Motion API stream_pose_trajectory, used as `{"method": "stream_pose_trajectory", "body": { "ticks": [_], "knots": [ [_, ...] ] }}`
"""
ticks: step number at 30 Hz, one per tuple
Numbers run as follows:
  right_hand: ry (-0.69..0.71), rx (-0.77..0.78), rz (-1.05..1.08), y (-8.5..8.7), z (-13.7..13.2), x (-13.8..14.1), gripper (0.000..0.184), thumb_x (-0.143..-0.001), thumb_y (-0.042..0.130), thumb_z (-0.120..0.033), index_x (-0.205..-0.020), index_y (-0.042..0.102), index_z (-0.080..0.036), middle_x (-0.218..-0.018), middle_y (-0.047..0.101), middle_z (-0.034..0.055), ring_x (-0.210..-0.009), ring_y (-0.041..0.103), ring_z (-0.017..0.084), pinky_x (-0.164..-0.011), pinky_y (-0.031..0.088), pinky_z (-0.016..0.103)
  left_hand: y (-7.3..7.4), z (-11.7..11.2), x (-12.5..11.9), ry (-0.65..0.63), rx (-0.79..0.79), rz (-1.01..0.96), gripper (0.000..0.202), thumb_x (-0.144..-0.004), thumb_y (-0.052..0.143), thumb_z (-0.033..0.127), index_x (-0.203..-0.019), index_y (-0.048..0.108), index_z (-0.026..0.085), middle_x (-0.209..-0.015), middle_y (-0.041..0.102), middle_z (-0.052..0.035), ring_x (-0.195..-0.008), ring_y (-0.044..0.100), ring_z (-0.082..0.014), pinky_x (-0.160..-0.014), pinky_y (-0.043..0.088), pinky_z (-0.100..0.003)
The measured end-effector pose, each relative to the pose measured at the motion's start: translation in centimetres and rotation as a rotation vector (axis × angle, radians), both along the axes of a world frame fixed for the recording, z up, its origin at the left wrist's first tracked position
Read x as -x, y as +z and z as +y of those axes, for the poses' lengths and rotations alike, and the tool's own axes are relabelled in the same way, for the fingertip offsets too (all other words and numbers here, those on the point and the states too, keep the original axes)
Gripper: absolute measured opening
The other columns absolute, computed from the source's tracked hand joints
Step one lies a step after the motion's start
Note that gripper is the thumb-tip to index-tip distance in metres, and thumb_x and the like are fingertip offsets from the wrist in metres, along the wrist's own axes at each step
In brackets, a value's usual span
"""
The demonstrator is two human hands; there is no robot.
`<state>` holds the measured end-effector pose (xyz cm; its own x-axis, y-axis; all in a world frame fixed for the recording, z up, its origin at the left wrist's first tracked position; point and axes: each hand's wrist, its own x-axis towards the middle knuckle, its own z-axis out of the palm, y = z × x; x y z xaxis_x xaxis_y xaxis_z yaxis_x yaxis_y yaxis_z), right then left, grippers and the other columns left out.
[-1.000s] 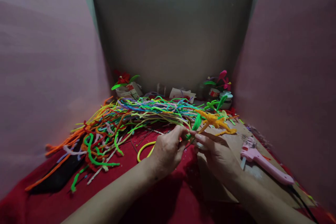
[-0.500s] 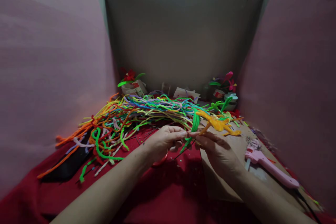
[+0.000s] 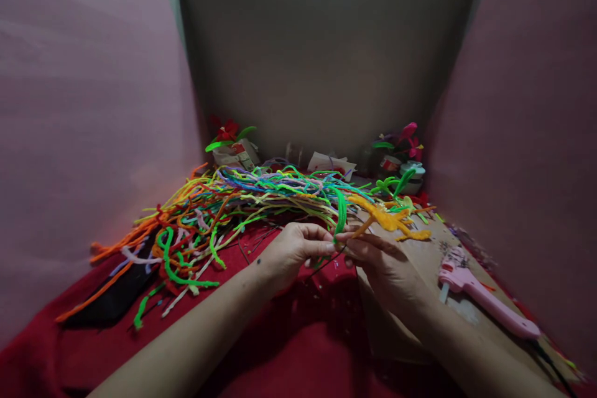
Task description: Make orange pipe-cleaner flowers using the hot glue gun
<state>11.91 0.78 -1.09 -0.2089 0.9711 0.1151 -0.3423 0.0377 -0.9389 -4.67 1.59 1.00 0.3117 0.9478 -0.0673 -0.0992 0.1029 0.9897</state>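
My left hand [image 3: 305, 245] pinches the lower end of a green pipe-cleaner leaf [image 3: 341, 211], which curves upward above the fingertips. Close against it, my right hand [image 3: 373, 255] is closed on the stem of an orange pipe-cleaner flower [image 3: 389, 217]. The flower's petals spread out to the right over that hand. A thin dark wire runs down and left from between the two hands. The fingertips nearly touch, and where leaf and stem meet is partly hidden by them.
A heap of coloured pipe cleaners [image 3: 261, 189] spreads behind and left, partly over a black object [image 3: 109, 298]. At right, a pink glue gun [image 3: 485, 301] lies on cardboard [image 3: 396, 329]. Finished-looking flowers [image 3: 226, 130] stand at the back. Red cloth [image 3: 289, 348] covers the table.
The green leaf has shifted slightly left and now sits lower in my left fingers. My right hand keeps its hold on the orange flower. The view has tilted slightly.
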Motion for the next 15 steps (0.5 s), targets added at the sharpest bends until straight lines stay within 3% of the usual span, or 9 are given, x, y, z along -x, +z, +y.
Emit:
{"method": "stream_pose_trajectory", "body": {
  "ticks": [5, 10, 15],
  "knots": [
    [0.000, 0.029, 0.007, 0.9, -0.3, 0.4, 0.015, -0.072, 0.061, -0.026, -0.081, 0.072, -0.023, -0.081, 0.067, 0.0028, -0.074, 0.056, 0.017, -0.058, 0.042, 0.026, 0.0, -0.3, -0.6, 0.150, -0.133, -0.038, 0.013, -0.062, 0.070, 0.022, -0.069, 0.064, 0.012, -0.060, 0.055, 0.0030, -0.052, 0.040, -0.0059, -0.053, 0.030, -0.020],
    [-0.067, -0.056, -0.169, 3.1, -1.0, 0.7, 0.013, -0.070, 0.062, -0.025, -0.079, 0.072, -0.024, -0.084, 0.069, 0.0024, -0.083, 0.058, 0.022, -0.067, 0.046, 0.031, -0.1, -1.0, -1.6, 0.208, -0.201, 0.082, 0.010, -0.067, 0.063, 0.019, -0.061, 0.061, 0.012, -0.054, 0.051, 0.0039, -0.052, 0.040, -0.0064, -0.052, 0.032, -0.019],
    [-0.036, -0.150, -0.185, 2.2, -1.0, 0.8, 0.018, -0.076, 0.059, -0.028, -0.090, 0.070, -0.024, -0.084, 0.069, 0.0025, -0.082, 0.060, 0.022, -0.073, 0.048, 0.033, -0.5, -1.4, -2.3, 0.202, -0.197, 0.170, 0.005, -0.071, 0.057, 0.018, -0.067, 0.057, 0.014, -0.053, 0.052, 0.0040, -0.048, 0.046, -0.0071, -0.047, 0.036, -0.018]
  ]
}}
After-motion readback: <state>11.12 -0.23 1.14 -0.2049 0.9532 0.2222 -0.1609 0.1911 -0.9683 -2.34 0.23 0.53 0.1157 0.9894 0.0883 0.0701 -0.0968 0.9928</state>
